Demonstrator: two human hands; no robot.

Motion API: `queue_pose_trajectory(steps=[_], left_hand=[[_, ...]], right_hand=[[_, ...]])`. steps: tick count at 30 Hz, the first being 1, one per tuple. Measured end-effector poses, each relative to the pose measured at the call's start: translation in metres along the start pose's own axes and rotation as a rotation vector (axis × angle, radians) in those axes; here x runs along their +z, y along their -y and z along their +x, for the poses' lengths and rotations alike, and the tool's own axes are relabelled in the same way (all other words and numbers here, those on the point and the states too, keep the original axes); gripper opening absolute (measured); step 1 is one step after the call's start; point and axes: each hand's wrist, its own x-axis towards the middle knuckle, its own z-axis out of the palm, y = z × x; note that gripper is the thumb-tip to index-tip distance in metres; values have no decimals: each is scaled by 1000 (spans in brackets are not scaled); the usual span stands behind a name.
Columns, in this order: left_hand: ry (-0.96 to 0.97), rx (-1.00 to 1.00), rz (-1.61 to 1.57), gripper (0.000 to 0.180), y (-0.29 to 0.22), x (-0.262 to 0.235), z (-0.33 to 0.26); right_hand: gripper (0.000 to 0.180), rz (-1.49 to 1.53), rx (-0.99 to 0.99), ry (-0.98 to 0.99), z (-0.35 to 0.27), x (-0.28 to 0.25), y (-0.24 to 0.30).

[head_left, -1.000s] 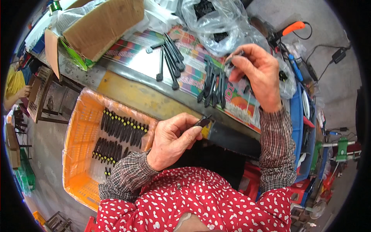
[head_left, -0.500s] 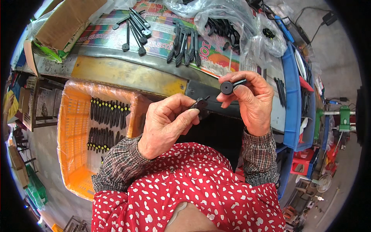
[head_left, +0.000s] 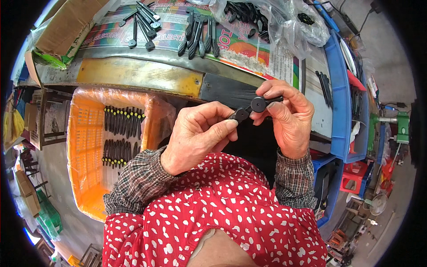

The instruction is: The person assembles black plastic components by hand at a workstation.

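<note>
My left hand [head_left: 200,135] pinches a small black plastic part [head_left: 240,115] between thumb and fingers. My right hand [head_left: 287,116] holds a second black part with a round end [head_left: 259,104], and the two round ends meet between my hands, in front of my chest. Both hands are below the workbench's front edge [head_left: 147,75]. On the bench above lie two loose groups of black parts [head_left: 198,31] on a colourful printed sheet [head_left: 253,49].
An orange crate [head_left: 84,151] lined with clear plastic stands at my left, with rows of black pieces with yellow tips [head_left: 120,133]. A clear bag of black parts [head_left: 262,18] and a cardboard box [head_left: 66,26] lie on the bench. Blue trays [head_left: 340,102] stand at the right.
My right hand came down from the bench with a black part and met my left hand. Both parts now touch in front of my chest.
</note>
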Motion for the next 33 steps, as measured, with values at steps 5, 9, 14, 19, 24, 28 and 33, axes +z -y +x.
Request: queue_pose_trajectory(steps=[5, 9, 14, 19, 24, 28, 33], left_hand=[[50, -5, -16, 12, 6, -2, 2], [80, -7, -63, 12, 9, -3, 2], [75, -13, -39, 12, 12, -4, 1], [54, -10, 46, 13, 11, -2, -2], [24, 60, 244, 14, 14, -2, -3], [-10, 92, 360, 13, 16, 0, -5], [-43, 300, 653, 12, 22, 0, -9]], right_hand=[[16, 30, 48, 0, -5, -1, -3], [15, 30, 94, -3, -7, -1, -4], [15, 47, 140, 25, -8, -4, -6], [14, 33, 188, 78, -8, -6, -5], [13, -35, 178, 139, -10, -8, -7], [12, -39, 159, 157, -12, -11, -9], [12, -125, 111, 253, -14, -17, -11]])
